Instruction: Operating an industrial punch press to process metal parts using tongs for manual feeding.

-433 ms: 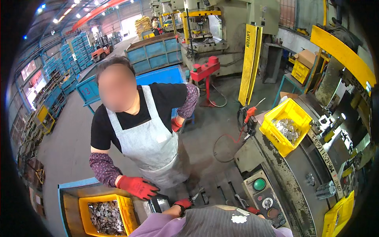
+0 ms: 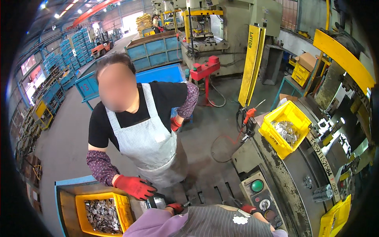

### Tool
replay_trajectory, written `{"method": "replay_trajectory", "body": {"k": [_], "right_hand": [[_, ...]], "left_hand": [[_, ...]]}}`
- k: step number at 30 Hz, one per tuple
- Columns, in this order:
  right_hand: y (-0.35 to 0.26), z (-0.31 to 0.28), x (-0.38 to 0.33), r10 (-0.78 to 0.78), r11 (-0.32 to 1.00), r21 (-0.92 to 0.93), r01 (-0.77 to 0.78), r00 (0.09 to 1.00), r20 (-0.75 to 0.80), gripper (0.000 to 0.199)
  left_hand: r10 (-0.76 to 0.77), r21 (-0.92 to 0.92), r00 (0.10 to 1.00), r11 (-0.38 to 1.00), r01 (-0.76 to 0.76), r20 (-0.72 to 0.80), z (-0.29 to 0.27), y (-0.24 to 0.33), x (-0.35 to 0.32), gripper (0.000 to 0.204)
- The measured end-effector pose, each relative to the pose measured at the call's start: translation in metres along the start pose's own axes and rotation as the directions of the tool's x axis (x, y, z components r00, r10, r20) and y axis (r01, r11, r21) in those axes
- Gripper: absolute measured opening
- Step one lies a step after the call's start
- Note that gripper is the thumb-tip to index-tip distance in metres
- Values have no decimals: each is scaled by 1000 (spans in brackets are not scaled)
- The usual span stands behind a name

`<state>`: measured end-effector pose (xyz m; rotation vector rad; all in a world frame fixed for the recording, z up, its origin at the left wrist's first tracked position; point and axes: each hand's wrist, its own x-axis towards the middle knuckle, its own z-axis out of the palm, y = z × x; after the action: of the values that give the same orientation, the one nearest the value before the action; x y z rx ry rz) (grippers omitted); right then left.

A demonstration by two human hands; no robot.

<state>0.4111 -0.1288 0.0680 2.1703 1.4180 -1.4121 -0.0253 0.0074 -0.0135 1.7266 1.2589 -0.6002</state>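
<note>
My left hand (image 2: 176, 207), in a red glove, is low in the middle, partly behind my dark striped apron (image 2: 213, 222). Its fingers are closed on a thin metal tool (image 2: 190, 201), whose kind is too small to tell. To the right, my right hand (image 2: 248, 208), also red-gloved, peeks out past the apron. A narrow greyish piece (image 2: 236, 201) projects from its closed fingers; I cannot make out what it is. Right of that hand lies a control panel with a green button (image 2: 257, 185). At the left stands a yellow crate (image 2: 127, 209) of small metal parts.
A co-worker in a pale apron (image 2: 152, 144) stands close in front, one red-gloved hand (image 2: 136, 188) near the crate. Another yellow crate (image 2: 272, 138) of metal parts sits on the machine at right. A red cable (image 2: 233, 139) hangs beside it. Behind are blue bins (image 2: 156, 51).
My left hand and its tool have moved slightly left and down. My right hand has shifted a little left and shows more. The view has moved slightly; the co-worker stays in place.
</note>
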Motion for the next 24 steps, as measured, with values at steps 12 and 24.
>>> {"method": "replay_trajectory", "body": {"k": [12,24], "right_hand": [[-165,-100,-100,-694,711,-78,699,679,-239,46],[-8,-11,-142,160,814,550,188,837,-524,37]], "left_hand": [[86,85,996,993,-83,-26,-36,41,34,42],[177,191,976,961,-200,129,-38,68,89,41]]}}
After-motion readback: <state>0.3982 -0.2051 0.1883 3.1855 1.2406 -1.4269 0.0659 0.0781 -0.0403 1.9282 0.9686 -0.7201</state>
